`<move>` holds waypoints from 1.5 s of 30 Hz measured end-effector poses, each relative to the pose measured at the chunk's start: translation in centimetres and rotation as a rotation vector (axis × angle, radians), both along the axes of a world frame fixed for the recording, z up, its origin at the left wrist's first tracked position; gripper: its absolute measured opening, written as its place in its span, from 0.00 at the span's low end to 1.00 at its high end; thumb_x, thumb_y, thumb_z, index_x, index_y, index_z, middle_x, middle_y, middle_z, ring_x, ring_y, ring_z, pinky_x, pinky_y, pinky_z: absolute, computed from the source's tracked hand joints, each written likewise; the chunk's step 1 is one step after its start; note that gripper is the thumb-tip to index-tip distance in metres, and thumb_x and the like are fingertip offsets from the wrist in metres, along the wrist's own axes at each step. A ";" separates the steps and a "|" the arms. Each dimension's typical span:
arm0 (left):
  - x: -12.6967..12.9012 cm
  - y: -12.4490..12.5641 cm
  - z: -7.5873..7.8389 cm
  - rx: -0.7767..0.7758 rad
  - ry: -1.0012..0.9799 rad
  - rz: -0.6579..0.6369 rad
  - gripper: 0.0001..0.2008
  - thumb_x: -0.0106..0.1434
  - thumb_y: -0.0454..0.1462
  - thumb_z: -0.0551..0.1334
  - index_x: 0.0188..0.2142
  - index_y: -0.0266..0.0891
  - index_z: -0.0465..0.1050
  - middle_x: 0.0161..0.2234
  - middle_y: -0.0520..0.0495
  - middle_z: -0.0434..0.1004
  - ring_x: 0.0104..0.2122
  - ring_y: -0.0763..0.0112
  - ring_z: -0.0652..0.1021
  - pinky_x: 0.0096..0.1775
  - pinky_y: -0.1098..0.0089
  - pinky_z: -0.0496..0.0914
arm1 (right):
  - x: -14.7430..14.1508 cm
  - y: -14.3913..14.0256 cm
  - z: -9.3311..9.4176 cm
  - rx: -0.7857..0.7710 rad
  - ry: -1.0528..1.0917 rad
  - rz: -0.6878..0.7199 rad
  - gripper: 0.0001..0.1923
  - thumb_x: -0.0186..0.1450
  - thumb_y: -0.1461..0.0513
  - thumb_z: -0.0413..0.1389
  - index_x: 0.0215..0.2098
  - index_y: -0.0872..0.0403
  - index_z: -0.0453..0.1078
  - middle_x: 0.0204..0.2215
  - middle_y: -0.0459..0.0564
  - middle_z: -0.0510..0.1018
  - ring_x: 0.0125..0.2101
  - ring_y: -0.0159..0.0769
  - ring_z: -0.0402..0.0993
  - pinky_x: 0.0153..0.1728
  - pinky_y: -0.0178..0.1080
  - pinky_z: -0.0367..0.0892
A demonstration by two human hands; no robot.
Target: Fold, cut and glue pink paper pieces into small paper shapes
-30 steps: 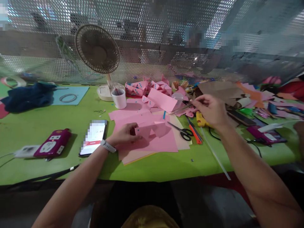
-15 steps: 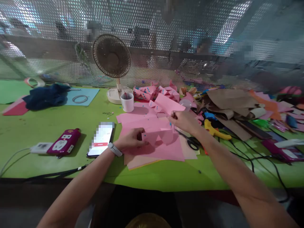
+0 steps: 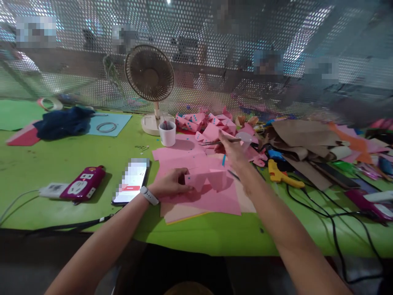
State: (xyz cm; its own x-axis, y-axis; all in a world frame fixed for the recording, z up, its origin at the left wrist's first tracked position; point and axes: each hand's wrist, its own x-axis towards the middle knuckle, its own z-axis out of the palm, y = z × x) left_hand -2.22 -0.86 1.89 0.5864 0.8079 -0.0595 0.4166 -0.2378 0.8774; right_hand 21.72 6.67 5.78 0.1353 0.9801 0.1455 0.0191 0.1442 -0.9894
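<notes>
My left hand (image 3: 172,182) rests on the stacked pink sheets (image 3: 211,203), its thumb and fingers pinching the left end of a folded pink paper strip (image 3: 201,180) with a small blue dot. My right hand (image 3: 230,147) is closed around a slim stick-like tool (image 3: 210,143), held nearly level; its exact kind cannot be made out. That hand hovers by the heap of folded pink paper pieces with blue dots (image 3: 196,121). Just below it is a small blue strip (image 3: 224,159). Scissors are mostly hidden under my right forearm.
A fan (image 3: 150,73) and a white cup (image 3: 167,135) stand behind the sheets. A phone (image 3: 132,180) and a purple power strip (image 3: 82,185) lie left. To the right are a yellow glue gun (image 3: 284,176), black cables (image 3: 333,213) and brown paper scraps (image 3: 302,137).
My right hand has moved away from the pink strip toward the back, and the slim tool now shows level in it. My left hand keeps its pinch. The camera view has shifted slightly.
</notes>
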 end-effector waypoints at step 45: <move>-0.2 0.0 0.2 -0.057 0.041 -0.033 0.17 0.55 0.46 0.67 0.38 0.37 0.71 0.28 0.48 0.77 0.25 0.70 0.75 0.25 0.72 0.66 | -1.2 2.7 -7.6 0.003 -0.035 0.205 0.17 0.54 0.51 0.64 0.33 0.54 0.70 0.25 0.46 0.80 0.26 0.32 0.76 0.30 0.34 0.71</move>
State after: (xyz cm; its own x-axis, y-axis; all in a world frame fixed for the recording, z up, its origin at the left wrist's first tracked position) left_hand -2.41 -0.85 2.06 0.6091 0.7825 -0.1293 0.4453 -0.2024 0.8722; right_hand 20.50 9.38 -1.82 -0.0726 0.9861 0.1493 0.0237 0.1514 -0.9882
